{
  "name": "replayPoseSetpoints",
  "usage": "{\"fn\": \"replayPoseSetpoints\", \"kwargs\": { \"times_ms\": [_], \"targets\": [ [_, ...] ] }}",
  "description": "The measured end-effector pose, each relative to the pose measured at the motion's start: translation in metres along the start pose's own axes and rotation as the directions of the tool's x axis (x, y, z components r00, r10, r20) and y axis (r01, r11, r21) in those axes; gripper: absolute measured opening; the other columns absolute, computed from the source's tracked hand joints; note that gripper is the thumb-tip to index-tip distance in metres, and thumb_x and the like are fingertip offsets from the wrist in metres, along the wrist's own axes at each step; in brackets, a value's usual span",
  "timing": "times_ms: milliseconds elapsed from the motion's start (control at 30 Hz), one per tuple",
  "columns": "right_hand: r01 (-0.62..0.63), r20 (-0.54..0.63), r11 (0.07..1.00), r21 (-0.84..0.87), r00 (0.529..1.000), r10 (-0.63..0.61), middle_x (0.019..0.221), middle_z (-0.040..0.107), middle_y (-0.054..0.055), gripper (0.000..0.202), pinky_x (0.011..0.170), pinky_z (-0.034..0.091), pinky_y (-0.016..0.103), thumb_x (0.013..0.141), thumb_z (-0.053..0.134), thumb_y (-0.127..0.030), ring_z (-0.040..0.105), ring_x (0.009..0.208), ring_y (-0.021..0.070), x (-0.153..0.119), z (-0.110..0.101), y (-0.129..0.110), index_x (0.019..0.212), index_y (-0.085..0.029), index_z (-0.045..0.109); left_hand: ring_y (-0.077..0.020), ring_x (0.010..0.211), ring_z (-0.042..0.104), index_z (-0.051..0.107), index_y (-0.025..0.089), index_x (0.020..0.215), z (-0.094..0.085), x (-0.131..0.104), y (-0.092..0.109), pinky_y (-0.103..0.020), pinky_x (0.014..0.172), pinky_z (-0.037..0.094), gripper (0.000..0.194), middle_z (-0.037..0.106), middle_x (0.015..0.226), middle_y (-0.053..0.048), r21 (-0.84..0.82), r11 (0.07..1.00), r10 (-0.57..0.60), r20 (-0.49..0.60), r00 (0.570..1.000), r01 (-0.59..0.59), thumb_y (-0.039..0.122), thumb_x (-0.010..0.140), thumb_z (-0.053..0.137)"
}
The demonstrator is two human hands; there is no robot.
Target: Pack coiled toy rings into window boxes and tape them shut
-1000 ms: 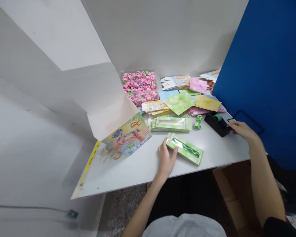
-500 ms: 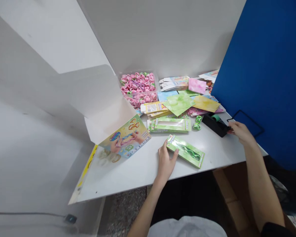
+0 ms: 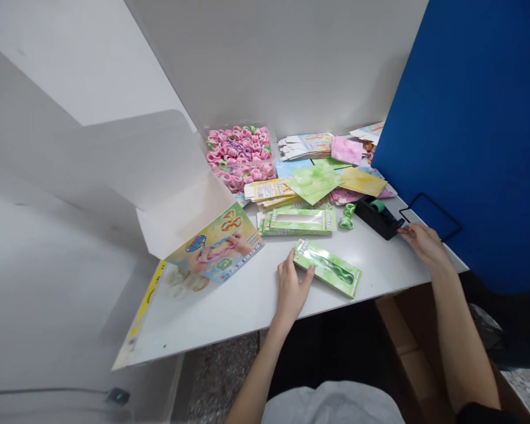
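Note:
My left hand [image 3: 292,287] grips the left end of a green window box [image 3: 309,253], its thumb on the front and fingers along the edge. The box lies slanted on the white table, with a green twisted toy [image 3: 335,269] showing through its window. At the front end of the black tape dispenser [image 3: 375,219], which carries a green-cored roll [image 3: 377,205], my right hand [image 3: 419,240] has its fingertips pinched together. Whatever is between those fingertips is too small to make out. Linked green-and-white rings [image 3: 347,217] lie left of the dispenser.
Behind the boxes, a clear tub [image 3: 271,147] holds many pink rings. Flat green boxes [image 3: 298,229], coloured cards [image 3: 315,181] and folded cartons [image 3: 307,146] are piled nearby. An open printed display box [image 3: 225,241] stands at left; a blue partition [image 3: 468,147] rises at right.
The whole view has shifted slightly, so everything sits a little further left. My right hand stays at the dispenser's front end, and my left hand keeps its hold on the green box.

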State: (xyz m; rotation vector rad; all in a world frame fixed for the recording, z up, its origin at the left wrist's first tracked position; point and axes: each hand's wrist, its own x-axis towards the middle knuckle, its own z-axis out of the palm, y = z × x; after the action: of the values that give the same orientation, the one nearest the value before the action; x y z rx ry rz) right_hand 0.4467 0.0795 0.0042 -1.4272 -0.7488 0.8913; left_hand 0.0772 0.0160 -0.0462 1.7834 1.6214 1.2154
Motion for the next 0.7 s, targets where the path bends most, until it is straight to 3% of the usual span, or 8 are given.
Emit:
{"fn": "replayPoseSetpoints", "kwargs": {
  "times_ms": [67,200,300,367,433,500,567,700],
  "targets": [
    [-0.022,0.014,1.0,0.02,1.0,0.021,0.064,0.063,0.0,0.026,0.085,0.064,0.034,0.074,0.078,-0.034,0.07,0.075,0.0177,-0.002,-0.001,0.001,0.065,-0.023,0.057,-0.0339,0.132,0.05,0.042,0.021,0.148,0.002,-0.001,0.0,-0.058,0.111,0.041,0.063,0.056,0.137,-0.019,0.057,0.998,0.011,-0.03,0.999,-0.009,0.045,0.094,0.063],
    [-0.097,0.045,0.995,0.025,0.994,0.096,0.061,0.064,0.001,0.03,0.073,0.066,0.032,0.073,0.084,-0.037,0.068,0.065,0.0155,-0.005,-0.002,0.003,0.068,-0.021,0.059,-0.0405,0.145,0.035,0.046,0.021,0.148,0.004,-0.003,0.004,-0.064,0.114,0.034,0.057,0.035,0.156,-0.023,0.228,0.973,0.067,-0.082,0.994,-0.047,0.039,0.096,0.059],
    [-0.141,0.064,0.99,0.013,0.988,0.139,0.062,0.065,0.001,0.031,0.062,0.064,0.026,0.07,0.087,-0.037,0.066,0.061,0.0139,-0.008,-0.002,0.005,0.071,-0.02,0.061,-0.0382,0.15,0.032,0.045,0.022,0.15,-0.002,-0.001,0.01,-0.061,0.117,0.032,0.053,0.036,0.16,-0.021,0.271,0.942,0.189,0.059,0.98,-0.198,0.039,0.1,0.052],
    [-0.157,0.082,0.988,0.003,0.984,0.157,0.062,0.064,0.0,0.033,0.055,0.061,0.023,0.069,0.088,-0.037,0.064,0.058,0.0126,-0.007,-0.002,0.006,0.071,-0.02,0.06,-0.0353,0.152,0.032,0.039,0.024,0.154,-0.008,0.003,0.016,-0.058,0.119,0.03,0.059,0.04,0.16,-0.019,0.246,0.894,0.302,0.284,0.91,-0.374,0.045,0.101,0.052],
    [-0.166,0.102,0.986,-0.007,0.981,0.166,0.058,0.059,-0.002,0.036,0.05,0.057,0.02,0.069,0.088,-0.038,0.06,0.053,0.0107,-0.006,0.0,0.008,0.07,-0.021,0.056,-0.0346,0.153,0.031,0.033,0.026,0.158,-0.011,0.006,0.025,-0.057,0.122,0.027,0.074,0.039,0.161,-0.017,0.176,0.82,0.393,0.517,0.76,-0.544,0.055,0.095,0.059],
    [-0.168,0.12,0.986,-0.018,0.978,0.168,0.054,0.052,-0.006,0.039,0.045,0.052,0.018,0.068,0.088,-0.039,0.055,0.048,0.0088,-0.004,0.003,0.008,0.069,-0.022,0.052,-0.0353,0.154,0.03,0.03,0.028,0.159,-0.01,0.008,0.034,-0.058,0.124,0.023,0.089,0.039,0.162,-0.016,0.117,0.749,0.441,0.647,0.622,-0.652,0.062,0.086,0.067],
    [-0.165,0.134,0.986,-0.028,0.977,0.167,0.052,0.048,-0.007,0.042,0.042,0.047,0.017,0.067,0.087,-0.039,0.051,0.045,0.0075,-0.003,0.006,0.008,0.069,-0.022,0.049,-0.0358,0.152,0.033,0.032,0.03,0.158,-0.005,0.008,0.042,-0.06,0.123,0.023,0.089,0.042,0.16,-0.016,0.103,0.694,0.472,0.682,0.559,-0.712,0.059,0.084,0.071],
    [-0.157,0.146,0.986,-0.051,0.976,0.163,0.051,0.048,-0.007,0.045,0.04,0.04,0.017,0.059,0.088,-0.036,0.049,0.045,0.0078,-0.004,0.011,0.008,0.067,-0.023,0.047,-0.0367,0.142,0.048,0.047,0.039,0.149,0.012,-0.001,0.049,-0.059,0.114,0.038,0.064,0.051,0.153,-0.016,0.118,0.573,0.561,0.665,0.493,-0.811,0.042,0.09,0.071]
  ]
}}
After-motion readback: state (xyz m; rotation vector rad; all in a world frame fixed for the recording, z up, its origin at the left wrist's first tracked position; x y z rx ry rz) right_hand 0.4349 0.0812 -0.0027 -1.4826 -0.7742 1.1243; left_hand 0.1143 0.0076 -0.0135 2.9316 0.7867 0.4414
